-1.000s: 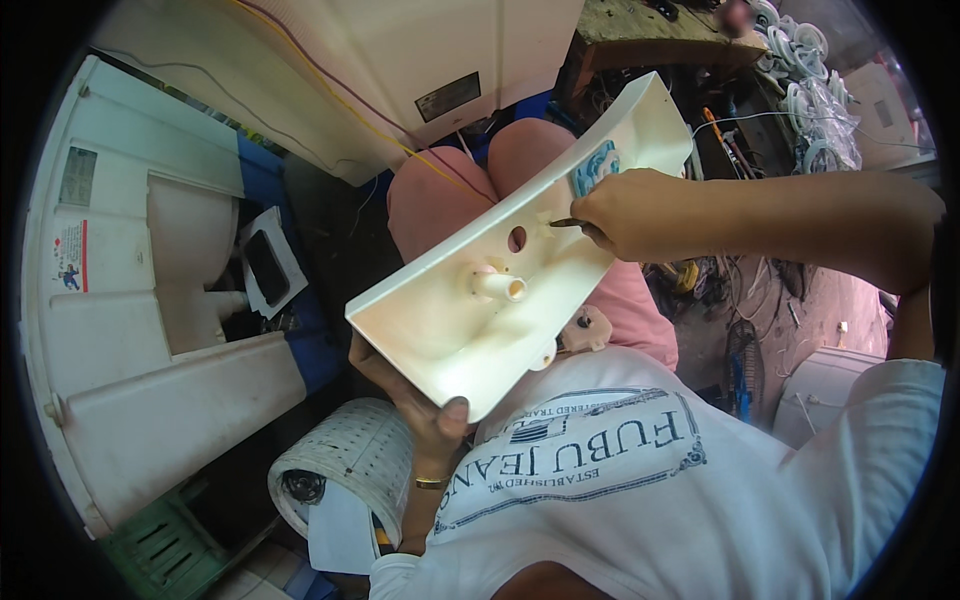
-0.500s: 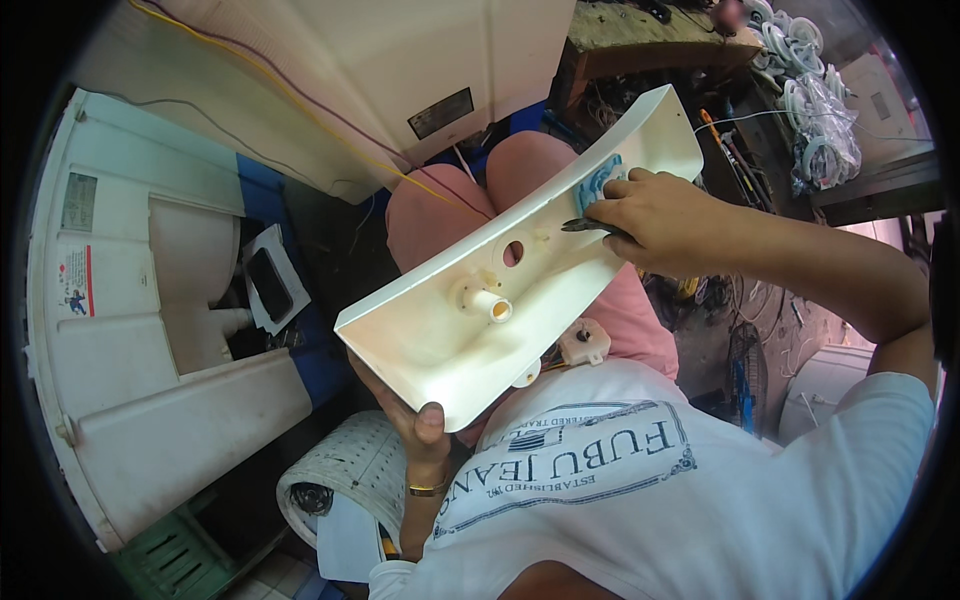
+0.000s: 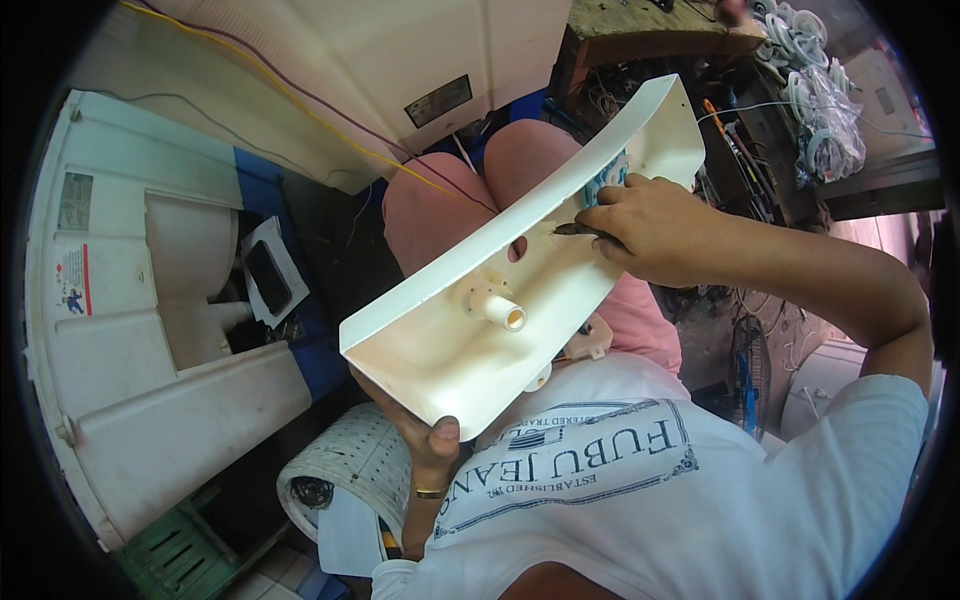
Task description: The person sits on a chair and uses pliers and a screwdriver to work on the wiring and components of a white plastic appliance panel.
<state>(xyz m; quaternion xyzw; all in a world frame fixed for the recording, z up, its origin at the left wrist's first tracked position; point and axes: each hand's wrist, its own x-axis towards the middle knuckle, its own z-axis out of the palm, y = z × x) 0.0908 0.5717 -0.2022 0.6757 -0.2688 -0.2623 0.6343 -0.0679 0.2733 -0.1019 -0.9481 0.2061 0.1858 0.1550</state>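
A long white plastic washing-machine panel (image 3: pixel 560 290), hollow side up, lies slanted across my lap. From its inside rises a short round tube (image 3: pixel 500 311), and a round hole (image 3: pixel 517 248) opens beside it. My left hand (image 3: pixel 428 442) grips the panel's near-left corner, thumb on the rim, the other fingers underneath. My right hand (image 3: pixel 660 230) is closed around dark pliers (image 3: pixel 574 229), whose handles are hidden in the palm. Their tip is at the panel's inner wall, just right of the hole. A blue-and-white patch (image 3: pixel 606 182) shows on the panel beside my fingers; its kind is unclear.
Left stands a white washing-machine body (image 3: pixel 120 350); another white casing (image 3: pixel 340 70) rises ahead with yellow and purple wires (image 3: pixel 300 95). Below left is a perforated white drum (image 3: pixel 345 455). Tools (image 3: pixel 735 150) and bagged white parts (image 3: pixel 825 110) lie at the right.
The panel has tilted a little, so its tube points more toward me and the hole looks narrower. My right hand has shifted slightly nearer, bringing the pliers' tip close to the inner wall.
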